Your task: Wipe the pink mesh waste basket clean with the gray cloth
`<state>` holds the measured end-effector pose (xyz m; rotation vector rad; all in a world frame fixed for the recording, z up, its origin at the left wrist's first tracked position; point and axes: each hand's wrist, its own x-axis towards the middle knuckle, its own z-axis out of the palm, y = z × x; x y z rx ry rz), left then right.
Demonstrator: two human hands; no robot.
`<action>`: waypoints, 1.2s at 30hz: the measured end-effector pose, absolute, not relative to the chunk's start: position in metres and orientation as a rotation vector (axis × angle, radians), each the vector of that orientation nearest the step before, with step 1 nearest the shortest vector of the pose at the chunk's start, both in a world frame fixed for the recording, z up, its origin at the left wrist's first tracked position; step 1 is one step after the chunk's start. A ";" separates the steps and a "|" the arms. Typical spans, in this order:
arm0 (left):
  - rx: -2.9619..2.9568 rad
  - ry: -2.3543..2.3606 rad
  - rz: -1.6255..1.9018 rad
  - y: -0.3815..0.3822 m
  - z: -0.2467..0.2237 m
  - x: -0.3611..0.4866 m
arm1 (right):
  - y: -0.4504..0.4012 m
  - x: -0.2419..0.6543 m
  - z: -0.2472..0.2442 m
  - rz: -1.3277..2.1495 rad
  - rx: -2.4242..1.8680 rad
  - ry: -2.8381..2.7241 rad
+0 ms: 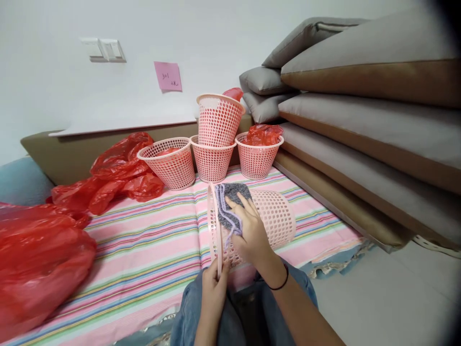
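A pink perforated plastic basket [277,216] lies on its side in front of me, its rim facing left. My left hand [215,281] grips the bottom of that rim, thumb and fingers closed on it. Against the basket's upper side, near the rim, my right hand [250,230] presses a grey cloth with lilac edging [236,192]. The right fingers are spread over the cloth, holding it to the perforated wall. Part of the basket's wall is hidden behind the cloth and my right hand.
Behind stand several similar baskets [212,161], one stacked inside another, with red plastic in them. Red plastic bags [43,269] lie at the left on the striped cloth [144,240]. Grey-brown cushions [374,115] are piled at the right. A pink note [168,77] sticks to the wall.
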<state>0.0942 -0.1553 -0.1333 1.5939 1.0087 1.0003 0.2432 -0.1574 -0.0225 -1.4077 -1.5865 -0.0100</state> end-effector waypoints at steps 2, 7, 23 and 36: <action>1.607 1.007 0.987 -0.156 -0.135 0.094 | -0.158 0.242 -0.023 -0.008 -1.396 -1.580; 1.653 1.042 1.012 -0.156 -0.138 0.096 | -0.160 0.261 -0.031 -0.078 -1.413 -1.548; 1.713 0.938 0.971 -0.160 -0.129 0.101 | -0.168 0.394 -0.065 -0.101 -1.823 -1.153; 1.910 0.882 0.774 -0.166 -0.085 0.101 | -0.197 0.400 -0.074 -0.117 -1.811 -1.136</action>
